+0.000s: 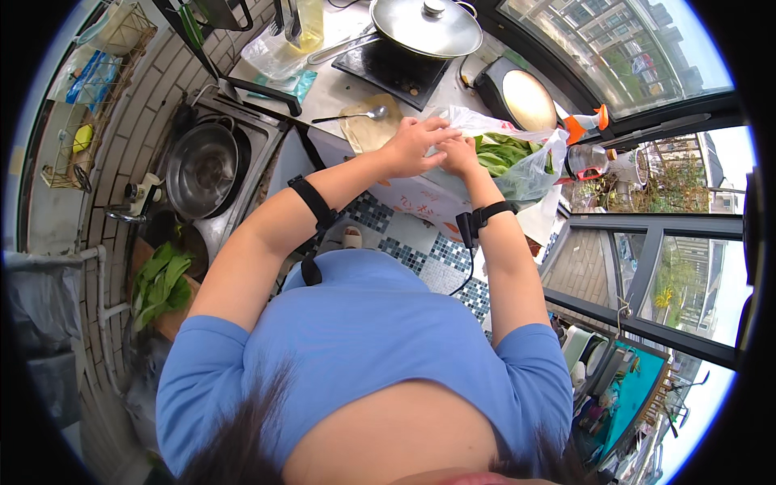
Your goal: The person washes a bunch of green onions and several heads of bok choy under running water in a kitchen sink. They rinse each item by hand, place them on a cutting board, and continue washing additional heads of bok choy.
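Observation:
My left hand [418, 145] and my right hand [458, 154] meet over the counter's edge, fingertips overlapping. Whether anything small lies between them is hidden. Just right of them, green leafy vegetables [503, 154] lie in a clear plastic bag [533, 182]. Behind my hands a metal spoon [376, 113] with a dark handle rests on a tan cloth or sheet [364, 130]. Farther back, a lidded pan [424, 30] stands on a black cooktop [388, 73]. More leafy greens [160, 285] lie on a wooden board [173, 324] at the left.
A metal wok [203, 170] sits in the sink area [264, 136] at left, beside a faucet [130, 212]. A round appliance [527, 100], an orange-headed spray bottle [585, 124] and a clear bottle [588, 159] stand by the window. A black handle [267, 94] juts over the counter's left side.

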Motion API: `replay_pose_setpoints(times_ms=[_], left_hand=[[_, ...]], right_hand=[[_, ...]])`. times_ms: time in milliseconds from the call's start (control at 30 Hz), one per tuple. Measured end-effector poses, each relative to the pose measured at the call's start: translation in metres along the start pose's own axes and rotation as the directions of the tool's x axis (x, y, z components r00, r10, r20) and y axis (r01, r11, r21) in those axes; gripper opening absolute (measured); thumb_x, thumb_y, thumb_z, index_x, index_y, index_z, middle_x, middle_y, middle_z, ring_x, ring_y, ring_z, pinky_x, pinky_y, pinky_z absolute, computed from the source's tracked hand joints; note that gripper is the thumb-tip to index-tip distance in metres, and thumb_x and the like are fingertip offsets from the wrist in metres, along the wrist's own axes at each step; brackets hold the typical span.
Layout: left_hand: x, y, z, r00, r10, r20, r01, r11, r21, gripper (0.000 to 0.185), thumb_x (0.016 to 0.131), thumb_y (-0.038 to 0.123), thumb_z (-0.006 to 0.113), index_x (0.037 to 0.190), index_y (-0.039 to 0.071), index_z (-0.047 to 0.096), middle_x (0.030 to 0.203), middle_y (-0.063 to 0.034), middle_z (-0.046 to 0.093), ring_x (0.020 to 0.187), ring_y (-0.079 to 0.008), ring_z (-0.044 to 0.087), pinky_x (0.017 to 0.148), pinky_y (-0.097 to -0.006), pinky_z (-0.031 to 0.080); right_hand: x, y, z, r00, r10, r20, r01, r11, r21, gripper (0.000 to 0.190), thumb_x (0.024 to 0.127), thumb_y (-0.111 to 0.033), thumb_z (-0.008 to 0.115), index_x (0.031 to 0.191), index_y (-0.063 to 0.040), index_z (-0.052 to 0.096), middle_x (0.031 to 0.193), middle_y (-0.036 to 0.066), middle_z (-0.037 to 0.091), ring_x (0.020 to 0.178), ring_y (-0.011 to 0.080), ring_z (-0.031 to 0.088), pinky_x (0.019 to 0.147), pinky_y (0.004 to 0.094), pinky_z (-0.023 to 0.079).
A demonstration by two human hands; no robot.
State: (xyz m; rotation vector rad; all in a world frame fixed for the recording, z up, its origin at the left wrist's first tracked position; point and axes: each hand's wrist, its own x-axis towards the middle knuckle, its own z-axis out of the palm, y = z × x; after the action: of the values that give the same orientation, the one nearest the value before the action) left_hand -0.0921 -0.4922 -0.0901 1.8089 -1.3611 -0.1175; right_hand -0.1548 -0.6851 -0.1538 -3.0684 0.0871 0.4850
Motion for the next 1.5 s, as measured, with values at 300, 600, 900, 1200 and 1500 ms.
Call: replay_pose_setpoints(times_ms=[300,600,900,1200,1500], left_hand=[[-0.012,0.012,-0.011,0.998,-0.054,0.02,0.056,0.993,-0.106,0.05,0.079,0.019,0.064,0.128,0.021,0.055,0.127,-0.0099,0.052,0.1,-0.0212,0.054,0.096,-0.0376,0.029],[-0.007,0.021,-0.01,0.99,-0.111,0.082,0.126,0.971,-0.205,0.051,0.08,0.02,0.063,0.129,0.019,0.054,0.132,-0.0117,0.048,0.11,-0.0227,0.051,0.099,-0.0385,0.025],[0.0,0.021,-0.015,0.992,-0.12,-0.026,0.113,0.978,-0.176,0.05,0.081,0.024,0.063,0.13,0.02,0.053,0.131,-0.0097,0.049,0.1,-0.0201,0.052,0.095,-0.0357,0.028],[0.025,-0.002,-0.01,0.941,-0.332,0.069,0.302,0.726,-0.619,0.051,0.085,0.02,0.062,0.134,0.017,0.048,0.138,-0.0062,0.033,0.099,-0.0148,0.045,0.092,-0.0284,0.04],[0.009,-0.001,-0.017,0.958,-0.224,0.179,0.284,0.646,-0.709,0.061,0.083,0.016,0.062,0.14,0.021,0.04,0.151,-0.0075,0.017,0.134,-0.0232,0.028,0.104,-0.0354,0.032]], right_hand=[[0.014,0.016,-0.005,0.866,0.177,0.467,-0.285,0.943,0.17,0.062,0.081,-0.047,0.052,0.138,-0.028,0.041,0.141,0.011,0.041,0.134,0.0309,0.029,0.106,0.0509,0.022],[0.007,0.006,0.045,0.953,-0.203,-0.226,0.12,0.934,-0.335,0.025,0.073,-0.024,0.065,0.096,-0.015,0.069,0.105,0.003,0.063,0.111,0.0209,0.05,0.096,0.0398,0.034],[-0.034,0.003,-0.018,0.974,0.151,-0.168,-0.187,0.955,-0.23,0.03,0.064,-0.022,0.069,0.093,-0.012,0.067,0.097,0.006,0.064,0.103,0.0228,0.054,0.086,0.0382,0.04],[-0.12,0.045,-0.125,0.787,0.241,-0.568,-0.113,0.961,0.251,0.042,0.064,-0.018,0.069,0.104,-0.006,0.063,0.099,0.012,0.064,0.095,0.0302,0.054,0.085,0.038,0.044],[-0.154,0.039,-0.245,0.57,0.541,-0.619,0.529,0.334,0.78,0.029,0.08,-0.004,0.068,0.106,0.002,0.058,0.101,0.006,0.062,0.087,0.0109,0.057,0.079,0.0245,0.044]])
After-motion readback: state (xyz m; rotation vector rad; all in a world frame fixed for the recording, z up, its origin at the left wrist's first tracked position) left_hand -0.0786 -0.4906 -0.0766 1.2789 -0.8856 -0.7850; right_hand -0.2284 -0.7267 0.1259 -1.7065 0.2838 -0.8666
